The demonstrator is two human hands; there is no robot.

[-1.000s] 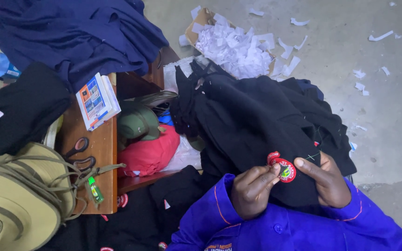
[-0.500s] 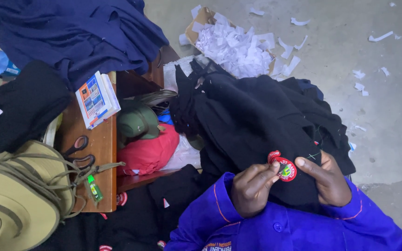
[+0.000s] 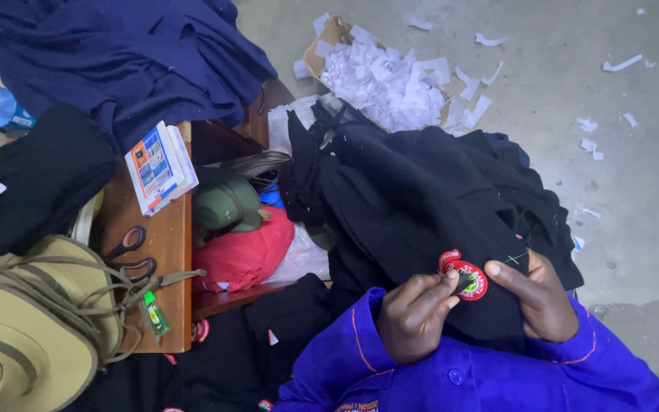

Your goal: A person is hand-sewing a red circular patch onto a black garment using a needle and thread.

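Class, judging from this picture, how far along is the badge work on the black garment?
Done: the round red badge sits on the black garment. In hand: the left hand and right hand pinch its edges; any stitches are too small to see. Left: dark clothes are piled nearby.

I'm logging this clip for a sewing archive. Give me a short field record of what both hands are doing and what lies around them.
left hand: left hand pinches the round red embroidered patch at its edge
right hand: right hand presses the patch onto the black fabric garment
grip state: both hands closed on the work
thread: green, by the right fingers
nearby: black-handled scissors on the brown wooden table
floor: white paper scraps
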